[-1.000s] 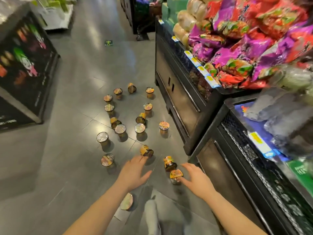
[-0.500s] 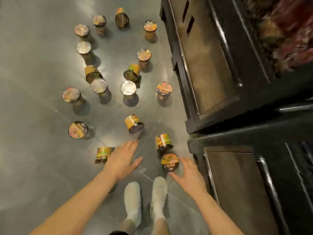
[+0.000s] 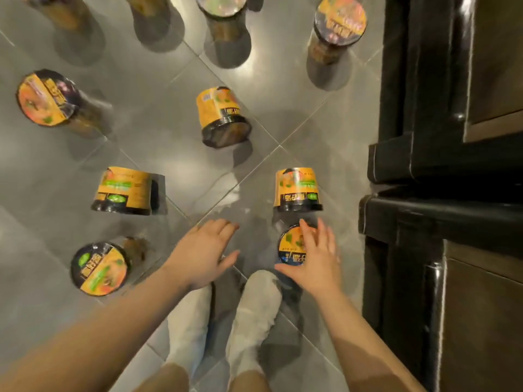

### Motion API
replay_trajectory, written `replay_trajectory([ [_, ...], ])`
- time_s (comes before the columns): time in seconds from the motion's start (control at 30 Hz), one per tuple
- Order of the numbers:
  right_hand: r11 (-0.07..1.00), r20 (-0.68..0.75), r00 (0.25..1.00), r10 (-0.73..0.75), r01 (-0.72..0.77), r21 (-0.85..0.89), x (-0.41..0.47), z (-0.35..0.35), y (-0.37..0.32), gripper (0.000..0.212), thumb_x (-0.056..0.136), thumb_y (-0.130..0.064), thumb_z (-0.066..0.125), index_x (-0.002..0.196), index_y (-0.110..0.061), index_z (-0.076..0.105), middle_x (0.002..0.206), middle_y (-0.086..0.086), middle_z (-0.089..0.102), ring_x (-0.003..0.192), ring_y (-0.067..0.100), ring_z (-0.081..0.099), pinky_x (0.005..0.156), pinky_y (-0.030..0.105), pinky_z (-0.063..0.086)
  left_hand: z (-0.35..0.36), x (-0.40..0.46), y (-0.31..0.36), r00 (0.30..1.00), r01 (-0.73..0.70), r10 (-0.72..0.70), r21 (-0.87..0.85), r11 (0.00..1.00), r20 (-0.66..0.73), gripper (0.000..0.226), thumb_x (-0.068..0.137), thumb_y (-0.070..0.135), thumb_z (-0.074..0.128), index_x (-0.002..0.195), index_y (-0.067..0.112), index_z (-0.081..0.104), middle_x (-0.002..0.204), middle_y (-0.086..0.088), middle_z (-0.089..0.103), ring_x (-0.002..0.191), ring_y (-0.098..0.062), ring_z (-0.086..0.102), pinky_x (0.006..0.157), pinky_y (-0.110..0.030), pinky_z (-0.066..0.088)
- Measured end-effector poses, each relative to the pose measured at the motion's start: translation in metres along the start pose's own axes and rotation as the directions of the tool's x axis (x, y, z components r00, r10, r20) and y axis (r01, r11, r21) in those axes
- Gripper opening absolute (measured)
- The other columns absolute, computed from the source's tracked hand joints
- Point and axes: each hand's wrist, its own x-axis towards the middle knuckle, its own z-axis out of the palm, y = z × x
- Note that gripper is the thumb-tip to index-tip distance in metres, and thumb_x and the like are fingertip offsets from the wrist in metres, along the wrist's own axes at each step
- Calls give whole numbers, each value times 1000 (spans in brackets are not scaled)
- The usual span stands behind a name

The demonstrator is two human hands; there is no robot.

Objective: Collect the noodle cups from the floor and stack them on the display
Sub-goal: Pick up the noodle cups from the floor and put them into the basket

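Two hands reach down with spread fingers: the right hand (image 3: 317, 258) hovers over a noodle cup (image 3: 291, 246) on the floor (image 3: 283, 80), the left hand (image 3: 205, 250) holds nothing beside it.

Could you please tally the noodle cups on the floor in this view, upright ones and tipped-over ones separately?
Upright noodle cups: 7 (two cut off by the top edge)
Tipped-over noodle cups: 3
Total: 10
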Motion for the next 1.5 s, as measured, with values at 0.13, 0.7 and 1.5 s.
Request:
replay_trajectory([
  [0.13, 985, 20, 996, 84, -80, -155, 20, 27, -3, 125, 65, -69, 72, 148, -37, -15, 156, 6, -20, 145, 36, -8, 115, 57, 22, 30, -3, -20, 999, 19, -18, -52, 998, 27, 63, 88, 55, 32, 129, 15, 56, 119, -4, 61, 105, -26, 61, 84, -36, 51],
  [0.7, 852, 206, 907, -368, 418, -315, -2, -45, -183, 120, 59, -62, 71, 149, -41, -5, 154, 4, 4, 141, 33, 11, 100, 53, 43, -7, -146, -81, 834, 413, -534, -481, 773, -142, 64, 83, 59, 44, 123, 13, 60, 115, -4, 63, 102, -25, 63, 82, -38, 55],
  [1.5, 662, 323, 780, -535, 625, -413, 2, -10, -270, 111, 62, -64, 67, 151, -37, 7, 160, -2, 1, 141, 27, 12, 103, 50, 40, 35, -168, -162, 714, 650, -700, -375, 660, 5, 121, 55, 64, 71, 153, 40, 5, 158, -5, 9, 141, -33, 16, 98, -49, 41],
])
